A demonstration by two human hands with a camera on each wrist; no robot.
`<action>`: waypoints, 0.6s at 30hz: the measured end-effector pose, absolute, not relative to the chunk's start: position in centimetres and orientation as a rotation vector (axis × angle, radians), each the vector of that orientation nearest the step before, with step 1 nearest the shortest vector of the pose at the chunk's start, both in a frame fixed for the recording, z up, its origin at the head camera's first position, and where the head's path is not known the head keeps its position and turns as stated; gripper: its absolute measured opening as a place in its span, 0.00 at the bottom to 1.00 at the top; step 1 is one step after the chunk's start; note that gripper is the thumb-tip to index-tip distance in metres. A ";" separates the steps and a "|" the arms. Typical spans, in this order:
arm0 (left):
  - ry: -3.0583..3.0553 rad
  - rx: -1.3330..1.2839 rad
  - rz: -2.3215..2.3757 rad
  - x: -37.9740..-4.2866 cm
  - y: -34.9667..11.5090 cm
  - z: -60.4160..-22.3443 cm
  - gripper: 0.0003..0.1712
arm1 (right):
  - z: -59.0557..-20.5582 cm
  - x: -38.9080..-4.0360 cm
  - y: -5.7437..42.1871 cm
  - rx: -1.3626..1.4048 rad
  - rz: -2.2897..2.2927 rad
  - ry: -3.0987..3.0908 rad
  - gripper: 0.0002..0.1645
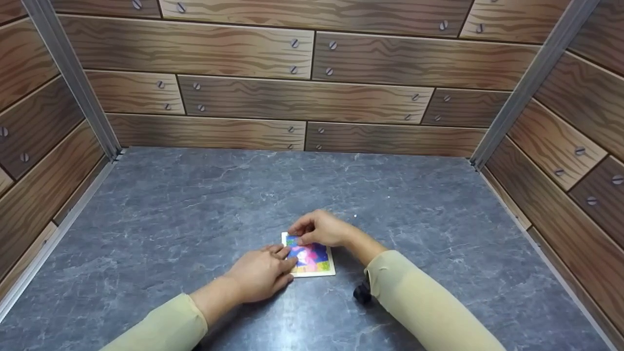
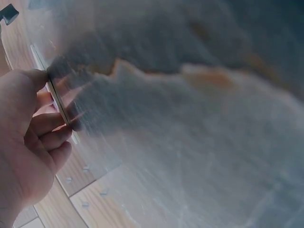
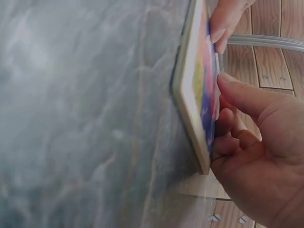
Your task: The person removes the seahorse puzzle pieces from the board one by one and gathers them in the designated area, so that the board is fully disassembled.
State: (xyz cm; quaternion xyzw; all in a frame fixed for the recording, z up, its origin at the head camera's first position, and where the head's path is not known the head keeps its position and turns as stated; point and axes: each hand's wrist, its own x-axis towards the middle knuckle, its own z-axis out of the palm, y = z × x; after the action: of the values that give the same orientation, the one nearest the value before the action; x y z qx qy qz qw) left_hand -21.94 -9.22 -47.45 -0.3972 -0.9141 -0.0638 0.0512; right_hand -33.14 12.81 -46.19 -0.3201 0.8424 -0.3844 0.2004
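A small square picture puzzle board (image 1: 319, 267) lies flat on the grey marbled tabletop, a pink figure on blue inside its pale wooden frame. My left hand (image 1: 258, 274) rests at its left side, one finger lying over the picture and the thumb near the front left corner. In the left wrist view, the fingertips touch the board's edge (image 2: 60, 105). Over the back part of the board, my right hand (image 1: 325, 229) pinches a thin puzzle piece (image 3: 218, 105) between thumb and fingers. The fingers hide most of that piece.
Grey marbled tabletop (image 1: 195, 204) surrounds the board. Wood-plank-patterned walls (image 1: 243, 97) stand at the back and both sides, with metal posts (image 1: 531, 87) at the corners. A tiny white speck (image 1: 355, 215) lies behind the right hand.
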 end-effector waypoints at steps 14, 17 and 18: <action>-2.776 -1.198 -0.067 -21.7 -8.8 -47.1 0.22 | -46.6 -32.9 13.2 -0.975 -1.004 2.381 0.19; -2.802 -1.189 -0.050 -21.7 -8.8 -47.2 0.23 | -46.7 -32.9 13.2 -0.990 -1.006 2.381 0.18; -2.806 -1.191 -0.051 -21.6 -8.8 -47.2 0.24 | -46.8 -32.9 13.2 -0.994 -1.001 2.382 0.18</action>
State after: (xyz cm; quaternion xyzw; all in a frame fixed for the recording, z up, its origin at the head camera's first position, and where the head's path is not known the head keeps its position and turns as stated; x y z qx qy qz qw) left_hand -21.63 -8.83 -47.23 -0.3903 -0.9194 -0.0168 0.0463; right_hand -32.89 13.19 -46.79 -0.3529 0.8454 -0.3554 0.1855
